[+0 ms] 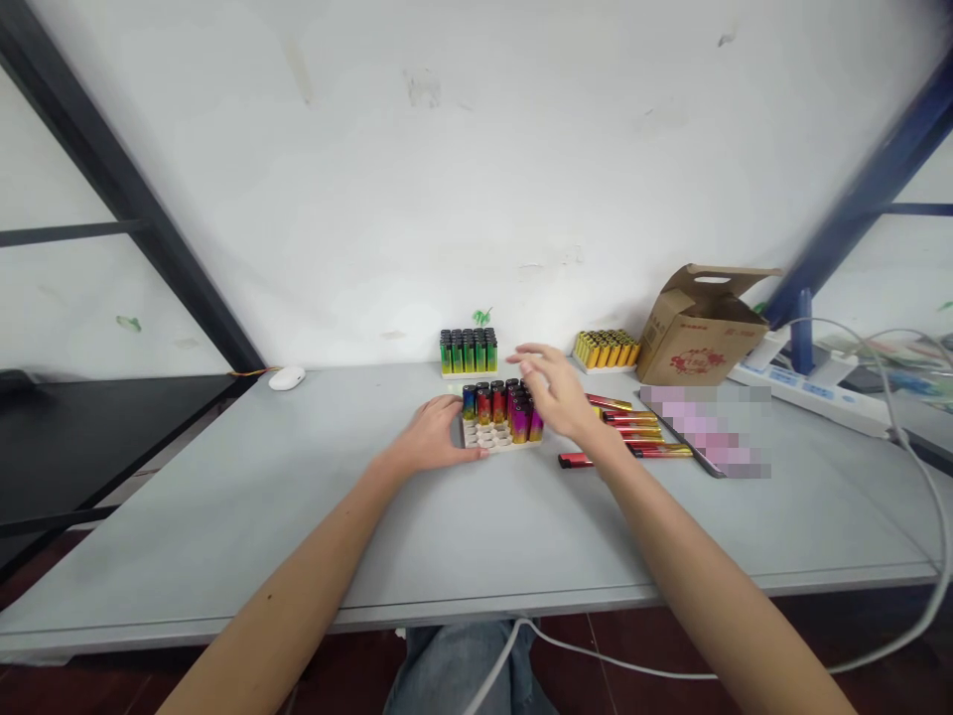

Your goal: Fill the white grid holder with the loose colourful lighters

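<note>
A white tray with round holes [487, 437] stands in front of me, partly filled with upright lighters. They include a blue lighter [469, 402], red lighters [497, 404] and purple-and-gold lighters [519, 422], all with black tops. My left hand [436, 434] grips the tray's left side, its thumb along the front edge. Above the right rear of the tray hovers my right hand [555, 387], fingers stretched leftward and apart, with nothing visible in them. It hides some lighters there. Several red-and-gold lighters [632, 434] lie loose on the table, right of the tray.
Green lighters [469, 353] fill a rack by the wall; yellow lighters [607, 348] fill another further right. Behind the loose lighters stands an open cardboard box [689, 333]. A power strip [819, 392], white cable [912, 427], blurred flat item [700, 432] and white round device [287, 378] also rest here.
</note>
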### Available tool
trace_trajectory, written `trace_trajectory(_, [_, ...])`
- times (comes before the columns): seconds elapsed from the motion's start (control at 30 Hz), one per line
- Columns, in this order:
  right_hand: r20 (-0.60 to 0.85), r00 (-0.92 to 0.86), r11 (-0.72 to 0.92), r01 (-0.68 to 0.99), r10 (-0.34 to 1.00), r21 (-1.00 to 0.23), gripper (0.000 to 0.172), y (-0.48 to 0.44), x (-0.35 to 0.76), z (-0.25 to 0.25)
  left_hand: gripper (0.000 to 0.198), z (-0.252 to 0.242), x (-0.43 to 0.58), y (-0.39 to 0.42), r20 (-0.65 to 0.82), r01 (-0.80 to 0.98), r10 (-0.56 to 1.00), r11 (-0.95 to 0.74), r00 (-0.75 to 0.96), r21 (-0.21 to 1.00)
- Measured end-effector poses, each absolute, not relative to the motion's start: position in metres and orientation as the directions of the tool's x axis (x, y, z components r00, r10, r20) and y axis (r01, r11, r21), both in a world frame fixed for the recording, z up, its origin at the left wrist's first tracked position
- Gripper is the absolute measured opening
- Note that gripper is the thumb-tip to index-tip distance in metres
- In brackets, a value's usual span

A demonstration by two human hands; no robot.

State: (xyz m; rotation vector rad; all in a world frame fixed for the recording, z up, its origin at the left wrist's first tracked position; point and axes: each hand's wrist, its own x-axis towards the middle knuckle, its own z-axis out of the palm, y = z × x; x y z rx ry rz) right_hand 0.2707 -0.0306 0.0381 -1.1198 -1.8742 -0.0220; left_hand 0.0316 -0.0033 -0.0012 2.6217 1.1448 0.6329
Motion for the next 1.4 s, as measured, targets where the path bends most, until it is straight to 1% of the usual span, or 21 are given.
trace_trajectory(0.03, [0.713,-0.063,0.520,0.729,0.698,-0.445,0.039,-0.026,0.280,0.038,0.077,-0.001,0.031,-0.002,0.297,0.647,0.735,-0.678,0.610,0.350])
trace_trajectory(0.07, [0.690,0.033,0.419,0.773,0.723,-0.476,0.039,-0.022,0.289,0.037,0.077,-0.001,0.031,-0.001,0.293,0.650,0.736,-0.677,0.611,0.345])
trace_trajectory(0.1, [0.638,0.122,0.285,0.820,0.760,-0.497,0.037,-0.019,0.297,0.035,0.077,-0.001,0.031,-0.001,0.287,0.656,0.739,-0.673,0.609,0.340])
trace_trajectory(0.13, [0.555,0.193,0.134,0.859,0.809,-0.494,0.037,-0.016,0.304,0.032,0.077,-0.001,0.031,0.000,0.281,0.665,0.745,-0.667,0.605,0.336])
trace_trajectory(0.2, [0.288,0.294,-0.162,0.899,0.911,-0.406,0.039,-0.014,0.311,0.026,0.078,-0.001,0.031,0.000,0.271,0.681,0.759,-0.651,0.592,0.336])
trace_trajectory(0.23, [0.180,0.321,-0.244,0.904,0.930,-0.351,0.038,-0.014,0.311,0.022,0.078,-0.001,0.031,0.000,0.267,0.686,0.765,-0.644,0.586,0.338])
trace_trajectory(0.27, [0.119,0.325,-0.275,0.909,0.938,-0.314,0.038,-0.015,0.309,0.019,0.078,-0.001,0.031,-0.001,0.262,0.690,0.769,-0.639,0.583,0.340])
trace_trajectory(0.33, [0.081,0.253,-0.220,0.932,0.964,-0.288,0.040,-0.015,0.304,0.013,0.076,-0.002,0.031,-0.001,0.257,0.691,0.771,-0.637,0.583,0.341])
trace_trajectory(0.4, [0.099,0.099,-0.066,0.953,0.990,-0.295,0.047,-0.014,0.298,0.010,0.076,-0.002,0.030,-0.001,0.253,0.688,0.768,-0.640,0.588,0.341])
trace_trajectory(0.47, [0.141,-0.083,0.122,0.946,0.987,-0.300,0.051,-0.011,0.295,0.007,0.077,-0.002,0.030,0.000,0.252,0.684,0.764,-0.644,0.594,0.342])
trace_trajectory(0.53, [0.191,-0.185,0.233,0.934,0.964,-0.272,0.052,-0.009,0.294,0.005,0.078,-0.002,0.029,0.000,0.251,0.681,0.763,-0.645,0.596,0.345])
trace_trajectory(0.57, [0.201,-0.191,0.238,0.940,0.961,-0.244,0.051,-0.009,0.294,0.004,0.078,-0.001,0.029,-0.001,0.250,0.679,0.762,-0.646,0.597,0.348])
trace_trajectory(0.67, [0.163,-0.102,0.128,0.979,0.981,-0.157,0.044,-0.009,0.296,0.002,0.076,0.001,0.029,-0.002,0.248,0.671,0.759,-0.649,0.602,0.358])
trace_trajectory(0.73, [0.143,-0.064,0.083,0.988,0.988,-0.129,0.038,-0.011,0.297,0.002,0.075,0.001,0.029,-0.003,0.250,0.667,0.758,-0.650,0.603,0.365])
trace_trajectory(1.0, [0.204,0.018,0.007,0.993,0.979,-0.120,0.028,-0.013,0.291,0.005,0.071,0.001,0.029,-0.003,0.269,0.645,0.752,-0.656,0.602,0.392])
trace_trajectory(1.1, [0.218,-0.022,0.054,0.989,0.976,-0.141,0.029,-0.013,0.290,0.002,0.071,0.001,0.029,-0.004,0.266,0.649,0.755,-0.653,0.600,0.391])
trace_trajectory(1.17, [0.225,-0.058,0.101,0.977,0.973,-0.186,0.030,-0.011,0.293,-0.001,0.072,0.002,0.029,-0.004,0.262,0.652,0.757,-0.650,0.599,0.390])
trace_trajectory(1.23, [0.254,-0.068,0.142,0.948,0.965,-0.286,0.030,-0.008,0.297,-0.004,0.071,0.002,0.029,-0.005,0.260,0.653,0.756,-0.651,0.600,0.386])
trace_trajectory(1.33, [0.331,-0.033,0.211,0.828,0.943,-0.519,0.029,-0.001,0.304,-0.005,0.071,0.002,0.029,-0.005,0.255,0.661,0.760,-0.647,0.598,0.381])
trace_trajectory(1.4, [0.365,0.021,0.259,0.667,0.931,-0.699,0.027,0.003,0.305,-0.002,0.073,0.003,0.029,-0.005,0.247,0.661,0.761,-0.645,0.600,0.383])
